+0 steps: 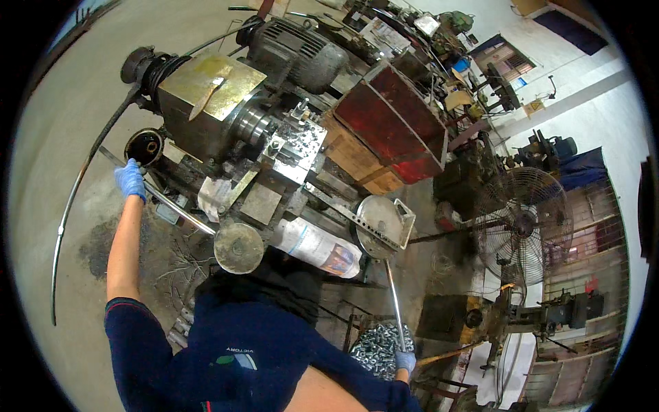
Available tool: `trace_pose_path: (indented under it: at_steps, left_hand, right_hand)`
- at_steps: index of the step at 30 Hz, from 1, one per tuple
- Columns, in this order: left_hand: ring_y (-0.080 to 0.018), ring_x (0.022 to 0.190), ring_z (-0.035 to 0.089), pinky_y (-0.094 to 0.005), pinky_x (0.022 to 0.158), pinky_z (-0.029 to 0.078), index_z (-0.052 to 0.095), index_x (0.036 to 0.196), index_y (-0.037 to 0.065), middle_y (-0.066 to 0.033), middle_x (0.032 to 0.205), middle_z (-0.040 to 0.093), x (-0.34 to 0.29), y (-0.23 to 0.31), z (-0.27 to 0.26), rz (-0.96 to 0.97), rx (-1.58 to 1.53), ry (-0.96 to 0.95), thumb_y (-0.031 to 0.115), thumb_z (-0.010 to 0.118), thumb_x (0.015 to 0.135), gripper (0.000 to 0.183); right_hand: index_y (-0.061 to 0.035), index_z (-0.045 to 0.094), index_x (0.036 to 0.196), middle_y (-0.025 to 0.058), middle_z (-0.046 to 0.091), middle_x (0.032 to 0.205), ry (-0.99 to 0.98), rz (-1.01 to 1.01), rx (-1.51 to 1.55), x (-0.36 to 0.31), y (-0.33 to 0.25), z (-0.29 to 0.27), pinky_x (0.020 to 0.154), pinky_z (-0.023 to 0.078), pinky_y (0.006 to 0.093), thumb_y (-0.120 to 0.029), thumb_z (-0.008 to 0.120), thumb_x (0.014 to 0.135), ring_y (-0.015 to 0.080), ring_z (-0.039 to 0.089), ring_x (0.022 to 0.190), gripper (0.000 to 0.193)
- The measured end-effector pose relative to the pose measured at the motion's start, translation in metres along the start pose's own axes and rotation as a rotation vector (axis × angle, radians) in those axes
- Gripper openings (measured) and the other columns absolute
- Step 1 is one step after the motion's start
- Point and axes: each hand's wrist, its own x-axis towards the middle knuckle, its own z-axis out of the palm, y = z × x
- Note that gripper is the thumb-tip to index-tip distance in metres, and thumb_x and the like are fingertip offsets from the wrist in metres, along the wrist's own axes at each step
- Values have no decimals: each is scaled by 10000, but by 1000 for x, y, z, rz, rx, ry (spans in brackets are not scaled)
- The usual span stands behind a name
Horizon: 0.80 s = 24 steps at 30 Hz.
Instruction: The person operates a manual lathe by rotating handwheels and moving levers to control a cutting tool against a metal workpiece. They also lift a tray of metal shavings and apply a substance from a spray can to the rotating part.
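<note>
The step in hand looks like handling two levers at once. The left hand (130, 180) has its fingers curled closed around a bar (177, 208), left of the spindle (251, 126) and nearer the person. The right hand (405, 362) seems wrapped round the low end of a rod (394, 295), well to the spindle's right and nearer the person; how tightly cannot be told. Any move of either lever would call for a firm grip and, I judge, sleeves kept off the spindle.

Metal pieces (374, 347) fill a container beside the right hand. A white packet (316, 247) lies nearer the person than the spindle; a brush (206, 97) rests on the box (233, 72) to its left. Beyond the spindle is a motor (298, 55); to its right, a red bin (388, 120) and, farther, a fan (523, 223). The bare floor (75, 172) left of the spindle carries a dark stain (110, 240).
</note>
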Motion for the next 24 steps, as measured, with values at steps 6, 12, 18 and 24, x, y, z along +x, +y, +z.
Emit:
trace_pose_path:
  at_steps: [6, 12, 18, 24]
  left_hand:
    - [-183, 471, 597, -302, 402, 442, 555, 774, -77, -133, 643, 631, -4, 3, 0, -25, 22, -31, 145, 589, 793, 226]
    - [-185, 473, 599, -300, 406, 444, 548, 788, -81, -138, 646, 631, 6, -6, -3, -27, -15, 2, 148, 587, 788, 233]
    - [-187, 484, 607, -304, 422, 454, 537, 792, -80, -142, 653, 635, -1, 1, -1, -34, -20, -22, 146, 586, 788, 232]
    - [-196, 497, 612, -307, 427, 460, 526, 808, -85, -148, 670, 635, -2, 1, 1, -23, -4, -7, 148, 594, 779, 245]
  right_hand:
    - [14, 619, 995, 232, 609, 1043, -9, 42, 48, -7, 1, 1, 864, 465, 399, -394, 758, 601, 343, 580, 1011, 584]
    - [3, 611, 1023, 221, 608, 1059, -27, 30, -7, -19, -11, -12, 869, 466, 401, -414, 726, 619, 344, 582, 1012, 592]
    - [4, 622, 1015, 229, 601, 1072, -29, 68, 3, -19, -7, -5, 874, 469, 415, -455, 690, 631, 341, 579, 1027, 603]
    - [10, 624, 1026, 236, 613, 1019, -35, 11, -73, -7, 2, 9, 845, 470, 422, -525, 626, 686, 355, 581, 1001, 634]
